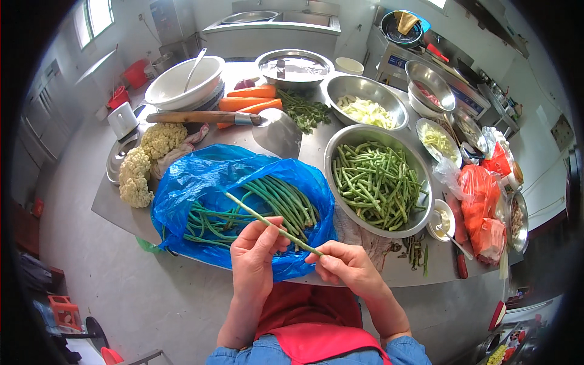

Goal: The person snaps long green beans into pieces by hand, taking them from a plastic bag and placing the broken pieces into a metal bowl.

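Bean (246, 207) slants over the blue bag (182, 176); left hand (254, 250) pinches its middle, right hand (350, 267) its near end. Snapping seems the step now, so the next move likely needs a firm pinch near the tip.

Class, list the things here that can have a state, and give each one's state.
Bean: slanted, held in both hands
Left hand: closed on bean
Right hand: closed on bean's nearer end
Blue bag: open, long beans inside
Bean bowl: upright, filled with cut beans
White bowl: upright, spoon inside
Carrots: apparently uncut
Red bag: filled; whether tied, unclear
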Available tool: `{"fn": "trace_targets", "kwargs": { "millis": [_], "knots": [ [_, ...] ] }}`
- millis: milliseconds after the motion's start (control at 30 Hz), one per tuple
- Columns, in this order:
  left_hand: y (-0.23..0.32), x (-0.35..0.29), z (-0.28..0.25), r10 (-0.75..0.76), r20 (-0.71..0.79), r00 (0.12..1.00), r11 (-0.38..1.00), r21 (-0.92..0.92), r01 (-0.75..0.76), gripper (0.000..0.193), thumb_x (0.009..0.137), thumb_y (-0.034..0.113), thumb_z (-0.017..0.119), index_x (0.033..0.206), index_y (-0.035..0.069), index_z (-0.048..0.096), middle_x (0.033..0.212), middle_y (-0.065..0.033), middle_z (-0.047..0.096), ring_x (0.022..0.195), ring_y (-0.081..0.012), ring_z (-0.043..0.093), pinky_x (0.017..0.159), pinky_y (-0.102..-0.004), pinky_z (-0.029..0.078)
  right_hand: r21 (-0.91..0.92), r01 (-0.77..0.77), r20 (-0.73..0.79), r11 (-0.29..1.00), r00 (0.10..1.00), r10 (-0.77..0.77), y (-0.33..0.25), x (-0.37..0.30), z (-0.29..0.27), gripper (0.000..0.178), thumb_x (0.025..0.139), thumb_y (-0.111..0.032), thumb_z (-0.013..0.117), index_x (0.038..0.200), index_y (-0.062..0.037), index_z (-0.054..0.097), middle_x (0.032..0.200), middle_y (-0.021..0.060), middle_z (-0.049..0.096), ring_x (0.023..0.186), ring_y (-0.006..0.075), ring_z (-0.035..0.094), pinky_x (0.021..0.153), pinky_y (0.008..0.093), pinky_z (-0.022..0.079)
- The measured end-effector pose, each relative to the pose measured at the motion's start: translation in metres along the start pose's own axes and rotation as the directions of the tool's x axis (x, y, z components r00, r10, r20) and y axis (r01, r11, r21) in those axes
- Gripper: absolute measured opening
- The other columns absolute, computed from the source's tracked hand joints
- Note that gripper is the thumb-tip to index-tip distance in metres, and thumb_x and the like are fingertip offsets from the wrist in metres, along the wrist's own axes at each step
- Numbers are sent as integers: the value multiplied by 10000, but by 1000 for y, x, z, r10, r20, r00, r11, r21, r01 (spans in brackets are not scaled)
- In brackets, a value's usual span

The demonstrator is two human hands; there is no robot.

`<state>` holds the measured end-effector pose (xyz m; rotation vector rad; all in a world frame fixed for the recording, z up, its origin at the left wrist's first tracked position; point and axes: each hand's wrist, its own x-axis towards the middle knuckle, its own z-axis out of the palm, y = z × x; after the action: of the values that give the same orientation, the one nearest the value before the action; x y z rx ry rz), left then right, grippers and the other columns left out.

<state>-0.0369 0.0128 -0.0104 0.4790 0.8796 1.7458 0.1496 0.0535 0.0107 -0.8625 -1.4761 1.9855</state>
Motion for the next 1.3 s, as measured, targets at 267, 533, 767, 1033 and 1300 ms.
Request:
{"fn": "trace_targets", "kwargs": {
  "millis": [267, 533, 767, 1033, 1300],
  "knots": [
    [-8, 4, 4, 134, -5, 991, 979, 152, -132, 175, 915, 63, 605, 1056, -30, 655, 920, -115, 685, 830, -167, 661, 757, -277, 525, 64, -164, 136, 984, 979, 154, -10, 11, 1, 276, 987, -201, 452, 1028, 15, 619, 678, -11, 502, 543, 34, 392, 475, 181, 317],
    [-8, -16, 12, 150, 149, 977, 971, 165, -174, 143, 907, 27, 579, 1013, -35, 652, 879, -115, 679, 827, -186, 653, 776, -295, 516, 72, -15, -56, 997, 998, 19, 20, 27, 7, 200, 1010, -222, 442, 952, -67, 554, 653, -64, 421, 513, 7, 327, 429, 175, 266],
    [-4, -25, 10, 100, 249, 963, 993, -87, -80, 171, 914, 9, 538, 1035, -50, 643, 955, -113, 618, 859, -211, 636, 812, -341, 499, 311, 105, -204, 945, 978, -41, -3, 23, 1, 183, 992, -192, 459, 936, -39, 544, 632, -72, 349, 501, 9, 281, 421, 175, 204],
    [-15, -13, 5, -82, 250, 965, 991, -79, 104, 181, 894, 51, 602, 1039, -10, 692, 1151, -46, 532, 1086, -150, 516, 914, -283, 407, 371, -5, 88, 929, 996, -30, 0, 22, 14, 203, 963, -208, 512, 976, -23, 596, 656, -89, 397, 527, -1, 287, 472, 168, 212],
    [-10, 3, 0, -76, 82, 994, 996, -47, 80, 357, 930, 108, 595, 1265, -15, 570, 1095, -89, 655, 909, -102, 598, 771, -232, 464, 423, -80, 139, 903, 990, 23, 15, 24, 2, 152, 907, -156, 517, 863, -19, 566, 639, -44, 425, 496, 15, 300, 432, 188, 217]
  ]
}}
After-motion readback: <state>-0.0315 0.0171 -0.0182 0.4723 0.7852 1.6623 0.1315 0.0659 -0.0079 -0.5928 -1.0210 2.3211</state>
